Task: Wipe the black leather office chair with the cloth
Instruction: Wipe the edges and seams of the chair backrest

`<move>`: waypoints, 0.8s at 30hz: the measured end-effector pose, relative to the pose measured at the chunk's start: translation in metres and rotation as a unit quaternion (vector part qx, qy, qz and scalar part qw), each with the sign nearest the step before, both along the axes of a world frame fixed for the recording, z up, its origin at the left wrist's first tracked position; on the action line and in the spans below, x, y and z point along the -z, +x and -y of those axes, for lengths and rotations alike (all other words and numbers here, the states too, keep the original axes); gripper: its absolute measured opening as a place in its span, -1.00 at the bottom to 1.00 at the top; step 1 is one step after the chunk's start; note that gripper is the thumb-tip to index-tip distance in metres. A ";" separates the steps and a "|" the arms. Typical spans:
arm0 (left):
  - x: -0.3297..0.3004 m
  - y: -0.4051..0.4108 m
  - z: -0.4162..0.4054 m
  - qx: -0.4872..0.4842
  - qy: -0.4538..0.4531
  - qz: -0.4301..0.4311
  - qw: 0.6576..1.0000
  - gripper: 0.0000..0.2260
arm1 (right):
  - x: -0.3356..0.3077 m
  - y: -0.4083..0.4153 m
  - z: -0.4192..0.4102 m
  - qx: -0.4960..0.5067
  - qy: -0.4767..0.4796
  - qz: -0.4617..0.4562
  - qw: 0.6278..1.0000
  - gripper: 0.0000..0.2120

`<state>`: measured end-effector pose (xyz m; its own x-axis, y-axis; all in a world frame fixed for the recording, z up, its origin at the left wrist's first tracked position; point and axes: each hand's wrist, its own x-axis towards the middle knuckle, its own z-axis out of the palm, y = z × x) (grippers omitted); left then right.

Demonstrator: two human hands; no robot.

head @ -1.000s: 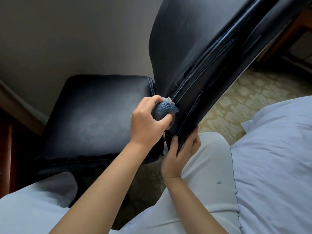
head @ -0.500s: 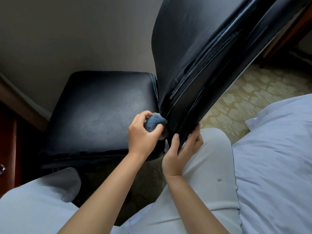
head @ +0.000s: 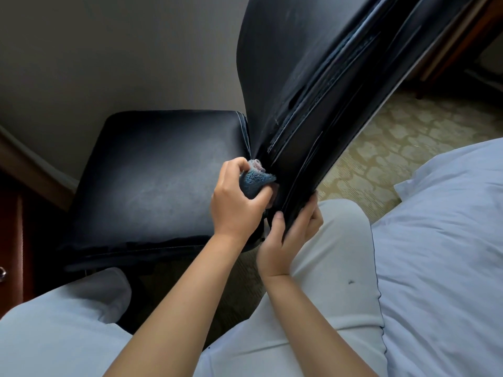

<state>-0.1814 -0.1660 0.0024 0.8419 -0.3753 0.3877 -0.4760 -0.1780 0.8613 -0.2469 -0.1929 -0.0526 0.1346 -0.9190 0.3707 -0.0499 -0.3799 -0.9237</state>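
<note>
Chair, black leather, stands against the wall beside the bed. Left hand, grip closed on a bunched blue cloth, presses it into the crease where seat meets backrest. Right hand clamps the backrest's lower edge. Step, I judge: wiping the backrest base; next calls for strokes up the dusty seams. Seat looks greyed with dust.

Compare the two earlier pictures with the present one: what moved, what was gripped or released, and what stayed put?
The left hand with the bunched blue cloth slid down the seam of the chair backrest toward the seat, then edged slightly back up. Nothing was picked up or released. The right hand kept its grip on the backrest's lower edge, and the chair itself barely shifted.
</note>
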 end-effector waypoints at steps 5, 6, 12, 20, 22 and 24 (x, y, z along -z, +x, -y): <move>0.025 -0.004 0.007 -0.010 -0.018 -0.054 0.998 -0.73 | -0.003 -0.001 0.003 -0.007 -0.009 0.007 1.000 -0.36; 0.031 -0.004 0.008 -0.007 -0.010 -0.074 0.997 -0.74 | -0.003 -0.001 0.004 -0.008 -0.011 0.007 1.000 -0.36; 0.057 -0.017 0.008 -0.011 -0.012 -0.258 0.966 -0.71 | 0.003 -0.004 0.009 -0.019 -0.021 0.038 0.999 -0.40; 0.019 -0.017 -0.002 -0.034 -0.114 -0.205 0.972 -0.68 | 0.004 -0.004 0.007 -0.018 -0.032 -0.003 0.999 -0.42; 0.005 -0.014 -0.002 -0.028 -0.124 -0.169 0.977 -0.65 | 0.003 -0.003 0.005 -0.020 -0.033 -0.003 0.999 -0.40; -0.008 -0.011 0.000 -0.014 -0.135 -0.137 0.981 -0.64 | 0.003 -0.002 0.005 -0.029 -0.028 0.008 0.999 -0.40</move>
<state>-0.1929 -0.1656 0.0105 0.9370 -0.2652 0.2275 -0.2185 0.0635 0.9738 -0.2487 -0.1983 -0.0553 0.1801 -0.8876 0.4239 -0.0124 -0.4329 -0.9013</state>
